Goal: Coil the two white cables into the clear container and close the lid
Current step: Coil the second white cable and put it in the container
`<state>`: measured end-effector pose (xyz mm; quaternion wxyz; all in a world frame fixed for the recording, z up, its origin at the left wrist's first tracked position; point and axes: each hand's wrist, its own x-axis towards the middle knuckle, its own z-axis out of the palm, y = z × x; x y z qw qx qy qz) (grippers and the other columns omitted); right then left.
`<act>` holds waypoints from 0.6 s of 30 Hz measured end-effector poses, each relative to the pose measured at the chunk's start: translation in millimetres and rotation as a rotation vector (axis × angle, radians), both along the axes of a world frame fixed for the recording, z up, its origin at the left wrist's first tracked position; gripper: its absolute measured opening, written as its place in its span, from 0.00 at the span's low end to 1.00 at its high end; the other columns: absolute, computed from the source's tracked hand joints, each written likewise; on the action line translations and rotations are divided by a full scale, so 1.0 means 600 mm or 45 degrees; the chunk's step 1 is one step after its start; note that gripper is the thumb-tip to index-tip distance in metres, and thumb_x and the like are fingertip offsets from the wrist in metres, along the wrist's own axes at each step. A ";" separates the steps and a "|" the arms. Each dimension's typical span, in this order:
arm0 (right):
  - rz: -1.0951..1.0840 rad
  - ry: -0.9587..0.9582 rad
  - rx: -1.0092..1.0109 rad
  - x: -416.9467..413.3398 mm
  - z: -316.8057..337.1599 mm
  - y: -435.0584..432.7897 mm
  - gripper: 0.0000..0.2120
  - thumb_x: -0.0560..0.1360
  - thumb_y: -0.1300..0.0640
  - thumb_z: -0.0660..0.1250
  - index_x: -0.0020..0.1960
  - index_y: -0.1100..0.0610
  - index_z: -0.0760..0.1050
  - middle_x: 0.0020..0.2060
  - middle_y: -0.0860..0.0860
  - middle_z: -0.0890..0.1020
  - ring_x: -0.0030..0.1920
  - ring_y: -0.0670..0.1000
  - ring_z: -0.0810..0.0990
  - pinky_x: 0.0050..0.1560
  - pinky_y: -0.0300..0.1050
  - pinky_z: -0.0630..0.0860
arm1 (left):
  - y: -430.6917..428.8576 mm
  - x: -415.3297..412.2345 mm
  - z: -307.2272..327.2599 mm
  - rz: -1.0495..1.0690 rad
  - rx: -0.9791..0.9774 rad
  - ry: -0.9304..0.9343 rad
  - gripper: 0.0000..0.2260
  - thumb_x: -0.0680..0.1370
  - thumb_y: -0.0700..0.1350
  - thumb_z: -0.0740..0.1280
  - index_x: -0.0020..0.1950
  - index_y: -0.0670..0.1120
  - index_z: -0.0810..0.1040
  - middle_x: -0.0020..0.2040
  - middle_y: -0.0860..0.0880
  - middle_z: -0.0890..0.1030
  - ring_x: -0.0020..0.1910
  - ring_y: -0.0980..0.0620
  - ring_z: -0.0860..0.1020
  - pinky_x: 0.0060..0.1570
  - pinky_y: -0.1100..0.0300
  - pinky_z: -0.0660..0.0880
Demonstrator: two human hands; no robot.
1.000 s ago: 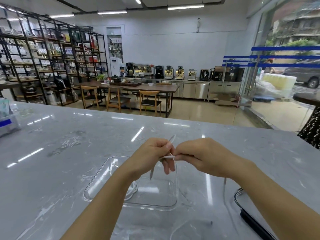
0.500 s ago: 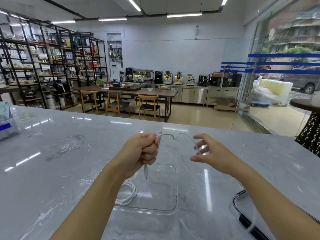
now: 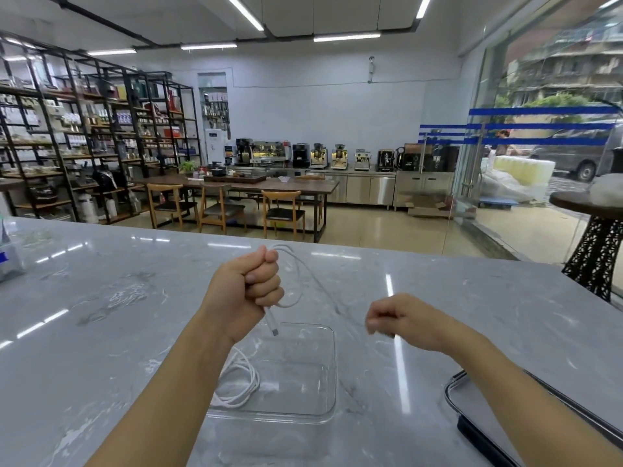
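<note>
The white cable (image 3: 296, 274) I am winding hangs above the marble counter (image 3: 101, 298), looped once beside my left hand (image 3: 247, 291), with its plug end (image 3: 272, 323) dangling over the clear container (image 3: 323, 372). The other white cable (image 3: 236, 382) already lies coiled inside that container, against its wall at nine o'clock. At four o'clock from the container, well apart from it, the black-rimmed lid (image 3: 472, 406) lies flat on the counter, partly under my right forearm. Far off at ten o'clock a small box with a blue stripe (image 3: 8, 261) stands near the counter's edge.

My left hand is closed in a fist around the cable. My right hand (image 3: 401, 323) has its fingers curled together, and the blurred strand runs down to it from the loop; I cannot tell for sure whether it is pinched there. Around the container the counter lies bare toward twelve, and its far edge is well beyond my hands.
</note>
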<state>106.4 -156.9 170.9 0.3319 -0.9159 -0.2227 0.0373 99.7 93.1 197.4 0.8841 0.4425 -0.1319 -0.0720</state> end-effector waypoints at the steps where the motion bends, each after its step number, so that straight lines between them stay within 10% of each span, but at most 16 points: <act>1: 0.128 0.156 0.020 -0.006 0.005 -0.001 0.13 0.76 0.61 0.62 0.34 0.52 0.75 0.24 0.44 0.70 0.26 0.43 0.67 0.31 0.35 0.64 | 0.002 0.004 0.001 0.016 -0.032 0.022 0.15 0.81 0.43 0.51 0.36 0.44 0.68 0.19 0.55 0.62 0.15 0.59 0.58 0.18 0.66 0.55; 4: 0.282 0.317 0.255 -0.018 0.018 -0.009 0.07 0.73 0.57 0.66 0.38 0.58 0.78 0.22 0.42 0.69 0.25 0.42 0.65 0.28 0.33 0.62 | 0.004 0.012 0.000 0.036 -0.132 0.083 0.15 0.81 0.43 0.51 0.36 0.44 0.68 0.19 0.55 0.62 0.15 0.59 0.58 0.18 0.67 0.56; 9: -0.174 -0.157 0.836 -0.003 0.013 -0.012 0.11 0.64 0.70 0.73 0.36 0.60 0.72 0.24 0.50 0.73 0.23 0.41 0.70 0.27 0.30 0.67 | 0.008 0.014 -0.001 0.016 -0.106 0.082 0.15 0.81 0.43 0.51 0.36 0.44 0.68 0.19 0.55 0.62 0.16 0.59 0.58 0.18 0.66 0.56; 18: -0.601 -0.589 0.775 0.018 0.033 -0.029 0.07 0.70 0.62 0.70 0.34 0.54 0.78 0.29 0.53 0.78 0.28 0.41 0.75 0.30 0.31 0.71 | -0.010 0.009 0.012 -0.032 0.022 -0.018 0.15 0.81 0.43 0.51 0.37 0.44 0.68 0.20 0.55 0.62 0.16 0.59 0.58 0.20 0.66 0.56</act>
